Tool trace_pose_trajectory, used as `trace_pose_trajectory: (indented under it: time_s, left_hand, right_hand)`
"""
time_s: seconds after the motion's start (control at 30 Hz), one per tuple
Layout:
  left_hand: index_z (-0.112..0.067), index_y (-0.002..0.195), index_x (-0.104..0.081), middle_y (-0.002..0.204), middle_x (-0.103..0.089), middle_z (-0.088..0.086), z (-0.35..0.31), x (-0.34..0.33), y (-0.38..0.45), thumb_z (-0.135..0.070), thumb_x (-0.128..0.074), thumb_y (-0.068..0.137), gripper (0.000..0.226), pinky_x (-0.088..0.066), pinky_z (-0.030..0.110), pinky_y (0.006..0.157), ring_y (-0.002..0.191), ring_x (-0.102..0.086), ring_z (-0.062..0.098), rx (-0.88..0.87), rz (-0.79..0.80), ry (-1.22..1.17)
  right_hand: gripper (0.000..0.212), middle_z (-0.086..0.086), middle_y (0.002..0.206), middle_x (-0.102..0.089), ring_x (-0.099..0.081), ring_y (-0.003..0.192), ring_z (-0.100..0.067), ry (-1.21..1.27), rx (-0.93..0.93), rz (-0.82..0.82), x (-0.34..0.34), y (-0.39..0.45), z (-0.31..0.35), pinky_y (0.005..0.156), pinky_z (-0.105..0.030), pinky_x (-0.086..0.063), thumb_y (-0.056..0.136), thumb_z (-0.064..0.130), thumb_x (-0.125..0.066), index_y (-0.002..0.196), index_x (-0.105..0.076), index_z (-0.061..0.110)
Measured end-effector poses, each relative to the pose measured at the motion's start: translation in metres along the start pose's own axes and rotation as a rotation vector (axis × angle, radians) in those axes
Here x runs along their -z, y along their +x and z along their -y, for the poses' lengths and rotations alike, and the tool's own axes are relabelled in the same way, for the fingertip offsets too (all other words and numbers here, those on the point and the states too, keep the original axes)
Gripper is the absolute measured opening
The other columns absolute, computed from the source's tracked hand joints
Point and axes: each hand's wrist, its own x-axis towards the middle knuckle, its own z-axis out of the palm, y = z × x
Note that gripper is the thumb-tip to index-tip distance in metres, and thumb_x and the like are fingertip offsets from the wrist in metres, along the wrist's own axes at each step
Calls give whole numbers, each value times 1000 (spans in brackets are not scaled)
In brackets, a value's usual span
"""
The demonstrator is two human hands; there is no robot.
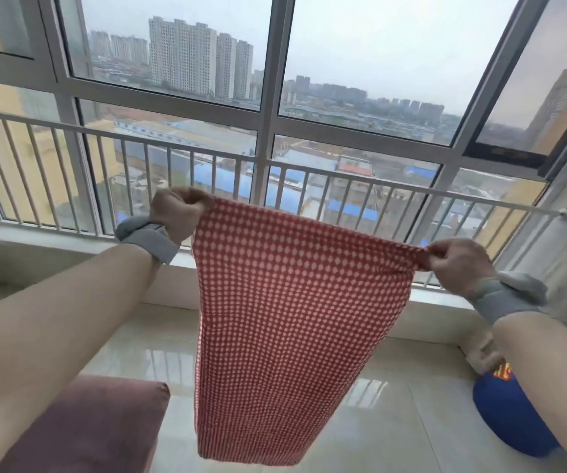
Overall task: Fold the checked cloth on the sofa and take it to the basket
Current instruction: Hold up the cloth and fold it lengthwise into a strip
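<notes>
- Your two bare forearms fill the near edges of the view, each with a grey band at the wrist, and a dusky pink padded sofa arm (87, 425) sits low on your left.
- Between your hands hangs the red-and-white checked cloth (275, 319), off the sofa and held up in the air before the big window with its white railing (343, 172).
- Its long axis runs downward: the top edge spans hand to hand and sags slightly, while the free lower end dangles over the glossy pale floor tiles (394, 404).
- Your left hand (177, 213) sits higher and is clenched in a fist around the top left corner.
- Your right hand (456, 264) sits lower and further right, with the top right corner pinched between fingers and thumb.
- Neither grip is released; both corners are taken, so the coming fold likely turns on bringing those two corners together or lowering the cloth flat.
- No basket can be made out; a blue rounded object (510, 418) lies on the floor by your right arm, and I cannot tell what it is.
</notes>
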Motion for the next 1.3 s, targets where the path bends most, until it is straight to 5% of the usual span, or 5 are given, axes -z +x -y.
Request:
trace_pose_trajectory:
  time_s: [0.13, 0.37, 0.73, 0.87, 1.3]
  left_hand:
    - [-24, 76, -73, 62, -68, -19, 5, -5, -9, -19, -74, 79, 5, -53, 12, 56, 66, -66, 6, 51, 24, 19]
    - [-21, 76, -71, 72, -69, -6, -7, 7, -3, -25, -75, 78, 6, -52, 22, 62, 67, -63, 12, 74, -44, 36]
    - [-10, 82, -71, 84, -70, 7, -24, 9, -3, -17, -73, 80, 7, -56, 35, 74, 84, -65, 25, 261, -39, -182]
    - [-3, 98, -71, 104, -70, 11, -30, -6, -1, -18, -73, 79, 25, -55, 38, 88, 97, -65, 27, 387, -7, 101]
    - [-16, 76, -70, 88, -71, 4, -43, -42, -25, -27, -78, 75, 13, -56, 31, 76, 78, -64, 18, 269, -44, 43]
  right_hand:
    - [14, -13, 87, -74, -62, 81, -27, 71, -54, 117, -9, 1, -5, 71, -29, -41, 87, 14, -65, 86, -77, 7]
    - [15, -13, 79, -63, -55, 77, -26, 628, -161, 334, 1, -5, -9, 75, -40, -48, 89, 0, -61, 76, -68, 6]
    - [11, -12, 79, -64, -56, 78, -26, 753, -179, 272, 9, 9, 2, 72, -37, -47, 90, 6, -62, 81, -68, 3]
    - [9, -13, 83, -65, -56, 70, -23, 617, -390, 167, -7, 19, 9, 60, -31, -44, 87, 5, -64, 94, -69, 2]
    - [29, -13, 92, -70, -60, 88, -28, 724, -46, 416, 12, -10, 66, 83, -42, -52, 90, -5, -54, 78, -75, 10]
